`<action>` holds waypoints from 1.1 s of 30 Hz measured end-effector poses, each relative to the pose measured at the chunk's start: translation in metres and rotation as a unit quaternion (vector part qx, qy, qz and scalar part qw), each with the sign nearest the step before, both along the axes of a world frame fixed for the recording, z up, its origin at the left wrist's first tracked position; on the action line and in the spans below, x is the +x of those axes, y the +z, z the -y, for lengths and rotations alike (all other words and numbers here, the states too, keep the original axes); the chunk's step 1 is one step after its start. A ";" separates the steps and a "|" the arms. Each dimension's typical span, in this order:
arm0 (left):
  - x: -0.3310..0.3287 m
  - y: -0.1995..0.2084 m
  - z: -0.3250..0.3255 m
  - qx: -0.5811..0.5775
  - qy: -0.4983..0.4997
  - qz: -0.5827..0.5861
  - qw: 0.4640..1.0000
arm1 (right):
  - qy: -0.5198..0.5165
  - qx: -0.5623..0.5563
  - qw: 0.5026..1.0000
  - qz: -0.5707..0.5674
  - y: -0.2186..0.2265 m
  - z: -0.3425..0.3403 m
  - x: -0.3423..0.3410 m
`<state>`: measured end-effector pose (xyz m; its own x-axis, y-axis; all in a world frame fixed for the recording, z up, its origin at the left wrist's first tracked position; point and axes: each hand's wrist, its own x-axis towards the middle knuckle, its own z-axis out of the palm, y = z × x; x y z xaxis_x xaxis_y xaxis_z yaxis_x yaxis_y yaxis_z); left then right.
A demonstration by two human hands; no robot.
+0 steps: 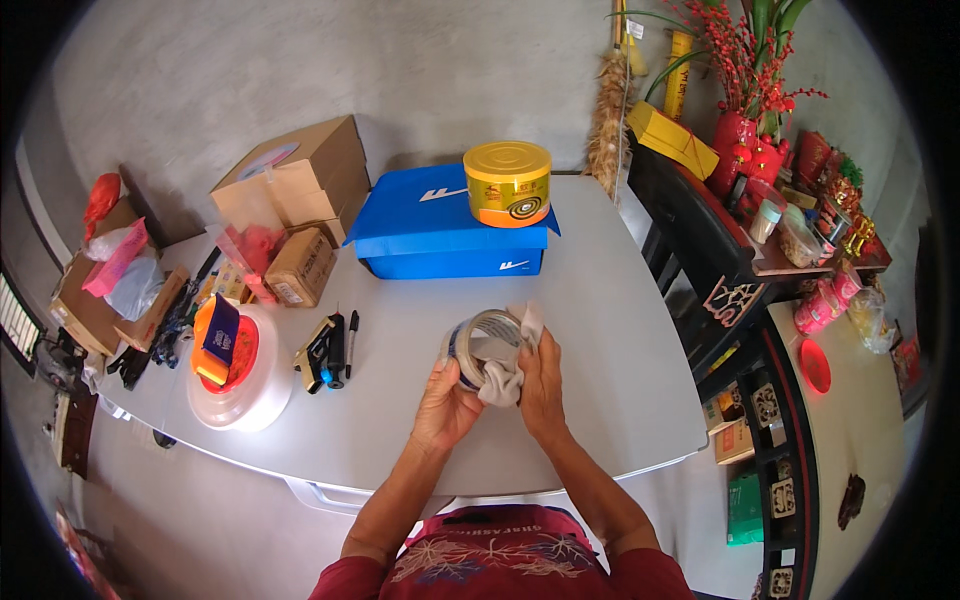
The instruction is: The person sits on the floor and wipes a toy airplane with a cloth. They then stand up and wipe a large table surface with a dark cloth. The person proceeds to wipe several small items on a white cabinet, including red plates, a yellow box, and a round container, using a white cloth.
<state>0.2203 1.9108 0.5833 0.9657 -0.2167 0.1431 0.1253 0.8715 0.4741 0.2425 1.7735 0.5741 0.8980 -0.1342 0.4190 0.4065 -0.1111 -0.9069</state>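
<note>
Above the grey table point(410, 345), close to its near edge, my two hands hold a roll of clear wide tape point(461, 348), tilted so that its round opening shows. My left hand point(447, 408) is closed around the lower left side of the roll. A whitish cloth point(500, 383) is bunched in the opening and over the right rim. My right hand point(542, 388) grips the cloth against the roll's right side; its fingertips are partly hidden by the cloth.
Beyond my hands is a blue shoebox point(450, 255) with a round yellow tin point(507, 190) on top. Leftward lie a tape dispenser point(318, 350), a black marker point(352, 343), a white round container point(245, 405) and cardboard boxes point(310, 180). A black chair point(690, 215) stands right.
</note>
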 end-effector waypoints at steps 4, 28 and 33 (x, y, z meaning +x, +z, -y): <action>-0.004 -0.008 -0.001 0.021 -0.007 -0.003 1.000 | -0.073 -0.168 0.980 0.083 0.007 0.012 -0.029; -0.002 0.001 0.018 0.177 0.121 -0.084 0.973 | 0.110 -0.354 0.922 0.112 0.052 0.052 -0.065; -0.003 -0.013 0.030 0.106 0.069 -0.090 0.988 | -0.034 -0.286 0.930 0.228 0.075 0.011 -0.035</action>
<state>0.2172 1.8804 0.5706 0.9938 -0.0877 -0.0687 0.1114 0.7692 0.6292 0.2073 1.7628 0.6489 0.6065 0.1770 0.7751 0.7087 -0.5622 -0.4262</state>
